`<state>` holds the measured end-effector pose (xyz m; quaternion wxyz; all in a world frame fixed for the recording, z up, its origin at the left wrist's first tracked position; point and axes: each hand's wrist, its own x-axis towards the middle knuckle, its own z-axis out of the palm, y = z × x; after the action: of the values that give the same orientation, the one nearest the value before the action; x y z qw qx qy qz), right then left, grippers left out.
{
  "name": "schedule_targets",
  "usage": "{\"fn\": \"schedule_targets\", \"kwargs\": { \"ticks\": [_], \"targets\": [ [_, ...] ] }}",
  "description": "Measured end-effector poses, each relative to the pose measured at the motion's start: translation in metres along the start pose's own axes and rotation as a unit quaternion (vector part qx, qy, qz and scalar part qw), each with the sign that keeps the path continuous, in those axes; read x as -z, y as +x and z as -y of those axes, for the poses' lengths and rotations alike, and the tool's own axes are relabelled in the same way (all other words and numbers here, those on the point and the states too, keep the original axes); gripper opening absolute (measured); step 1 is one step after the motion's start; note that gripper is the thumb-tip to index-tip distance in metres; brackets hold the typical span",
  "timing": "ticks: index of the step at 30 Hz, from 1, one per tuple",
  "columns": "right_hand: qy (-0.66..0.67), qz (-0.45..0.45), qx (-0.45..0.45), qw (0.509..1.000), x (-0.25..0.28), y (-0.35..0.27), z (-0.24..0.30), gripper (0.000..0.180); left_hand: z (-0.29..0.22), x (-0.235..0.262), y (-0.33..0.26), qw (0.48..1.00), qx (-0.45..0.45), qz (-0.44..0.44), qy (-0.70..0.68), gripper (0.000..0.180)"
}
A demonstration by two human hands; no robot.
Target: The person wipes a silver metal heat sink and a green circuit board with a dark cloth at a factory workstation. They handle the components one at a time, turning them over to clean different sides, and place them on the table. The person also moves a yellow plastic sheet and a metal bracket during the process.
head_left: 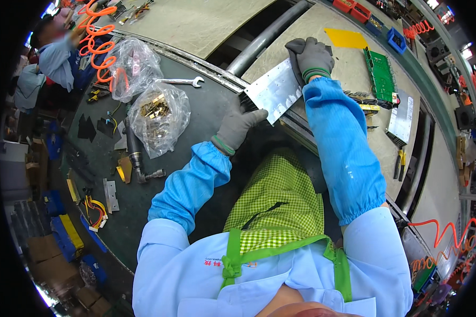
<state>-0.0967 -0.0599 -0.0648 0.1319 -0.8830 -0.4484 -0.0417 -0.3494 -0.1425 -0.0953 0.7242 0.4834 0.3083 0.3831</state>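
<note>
silver plate [274,89] — between left grip [240,126] and right grip [314,57]

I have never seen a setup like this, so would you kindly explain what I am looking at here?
There is no robot: a person works with two hands in grey gloves. The single picture comes from a wide fisheye camera on the person's head, looking down, so straight edges bend.

The left hand touches the near-left side of a silvery metal plate; the right hand is at its far-right side. How firmly each grips is unclear.

On the worktop to the left lie a clear bag of brass-coloured parts, a wrench and a dark power tool. To the right is a green circuit board.
</note>
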Motion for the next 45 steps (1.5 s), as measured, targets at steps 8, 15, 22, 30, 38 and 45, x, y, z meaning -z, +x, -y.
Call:
{"fn": "schedule_targets", "kwargs": {
  "ticks": [8, 15, 22, 30, 38, 45],
  "targets": [
    [-0.003, -0.015, 0.093, 0.996, 0.004, -0.04, -0.001, 0.042, -0.001, -0.003, 0.003, 0.991, 0.115, -0.07, -0.022, 0.048],
    [0.2, -0.028, 0.185, 0.962, 0.033, -0.189, 0.031, 0.039, 0.045, 0.043, 0.024, 0.83, -0.318, 0.044, 0.456, 0.021],
    [0.173, -0.032, 0.159, 0.972, 0.03, -0.185, 0.036, 0.04, 0.051, 0.049, 0.057, 0.957, -0.203, 0.111, 0.174, 0.027],
    [-0.004, -0.018, 0.024, 1.0, 0.007, -0.068, 0.0, 0.054, 0.001, -0.001, 0.017, 0.988, 0.103, -0.102, -0.054, 0.062],
    [-0.063, 0.021, -0.044, 0.997, -0.006, -0.007, -0.015, 0.044, -0.001, -0.001, 0.011, 0.991, 0.091, -0.093, -0.021, 0.055],
    [0.028, 0.001, 0.081, 0.996, 0.014, -0.108, 0.016, 0.048, -0.001, -0.007, 0.009, 0.99, 0.084, -0.116, -0.009, 0.051]
  ]
}}
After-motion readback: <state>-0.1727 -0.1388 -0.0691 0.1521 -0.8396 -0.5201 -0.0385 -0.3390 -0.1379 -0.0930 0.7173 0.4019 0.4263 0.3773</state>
